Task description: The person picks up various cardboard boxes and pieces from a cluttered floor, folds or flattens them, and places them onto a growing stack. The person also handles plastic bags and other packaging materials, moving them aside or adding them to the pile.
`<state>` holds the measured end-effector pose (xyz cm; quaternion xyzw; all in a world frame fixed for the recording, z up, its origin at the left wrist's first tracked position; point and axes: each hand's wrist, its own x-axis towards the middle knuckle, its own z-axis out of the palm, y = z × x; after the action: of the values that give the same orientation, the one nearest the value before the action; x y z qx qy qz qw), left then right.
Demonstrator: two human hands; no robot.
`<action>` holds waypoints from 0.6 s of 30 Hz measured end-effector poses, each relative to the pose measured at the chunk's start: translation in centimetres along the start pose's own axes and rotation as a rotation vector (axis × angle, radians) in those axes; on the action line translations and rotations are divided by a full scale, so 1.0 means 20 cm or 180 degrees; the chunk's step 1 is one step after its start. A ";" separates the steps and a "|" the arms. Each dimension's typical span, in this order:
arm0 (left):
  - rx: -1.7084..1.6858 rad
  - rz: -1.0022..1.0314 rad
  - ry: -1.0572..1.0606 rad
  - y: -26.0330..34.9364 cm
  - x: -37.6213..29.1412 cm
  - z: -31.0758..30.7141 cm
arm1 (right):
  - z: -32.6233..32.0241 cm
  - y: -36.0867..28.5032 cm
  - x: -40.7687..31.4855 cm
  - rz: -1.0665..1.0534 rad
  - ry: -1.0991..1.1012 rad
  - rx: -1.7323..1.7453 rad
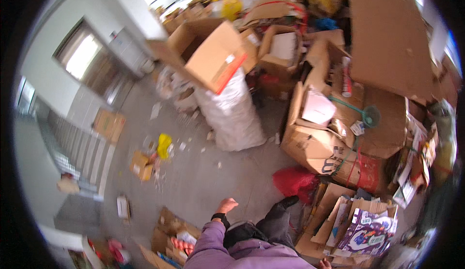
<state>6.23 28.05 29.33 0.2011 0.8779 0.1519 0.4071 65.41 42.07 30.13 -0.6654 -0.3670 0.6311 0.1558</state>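
Note:
My left hand, with a black band at the wrist, hangs over the grey concrete floor. Its fingers look curled together with nothing in them. At the bottom edge only a small part of my right hand shows, close to a stack of flattened cardboard; whether it holds anything is hidden. A purple printed carton lies on that stack. Ahead of my feet is a red plastic bag. Beside it lies a large bundle of cardboard boxes tied with green cord.
A full white woven sack stands ahead, an open cardboard box on top. Right of it rise piled cartons and a big cardboard sheet. On the left are a small box, a yellow bag, litter and a doorway.

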 end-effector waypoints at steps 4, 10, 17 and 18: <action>-0.0163 -0.0270 0.0204 -0.44 -0.34 0.03 | -0.03 -0.19 0.14 0.0270 -0.0256 -0.0603; -0.3469 -0.1186 0.0820 -0.64 -0.82 0.22 | 0.03 -0.53 0.38 0.0235 -0.0423 -0.1294; -0.3471 -0.1471 0.0690 -0.96 -1.00 0.34 | 0.57 -1.01 0.66 -0.0263 -0.0729 -0.1912; -0.3522 -0.1405 0.0878 -1.00 -1.02 0.34 | 0.71 -1.08 0.68 -0.0376 -0.0806 -0.1972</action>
<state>18.89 1.45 29.86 -0.2484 0.7344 0.5220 0.3556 44.60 62.58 32.56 -0.5750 -0.5957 0.5571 -0.0643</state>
